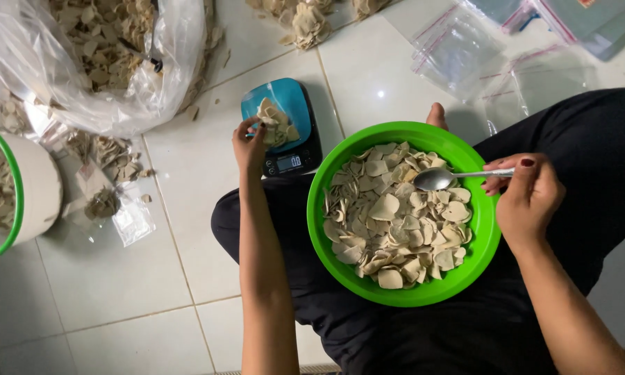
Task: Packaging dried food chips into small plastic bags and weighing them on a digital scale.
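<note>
Green bowl of pale chips is sitting on our lap, within spoon reach. Right hand is gripping the spoon over the bowl's far rim. Left hand is pinching chips on the scale, fingers narrow, trimming the portion.

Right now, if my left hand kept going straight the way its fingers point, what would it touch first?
The left hand points at the blue kitchen scale. Its fingertips already sit at the scale's left edge, so it would most likely meet the small pile of pale chips on the platform first, though depth is hard to judge.
</note>
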